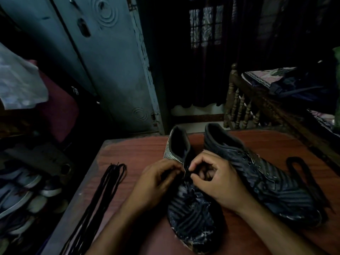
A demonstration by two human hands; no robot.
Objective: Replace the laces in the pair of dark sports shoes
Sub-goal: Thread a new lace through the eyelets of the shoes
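Sports shoes, dark ribbed knit: left shoe (191,214) on reddish wood-grain worktop (128,159). Left hand (156,181) and right hand (219,179) curled, fingers pinching its black lace (186,173) at the eyelets.

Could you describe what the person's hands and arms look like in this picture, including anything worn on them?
Both the left hand and the right hand are bare, with no gloves, and no rings or watch can be made out in the dim light. The forearms are bare too; no sleeve shows anywhere up to the picture's lower edge.
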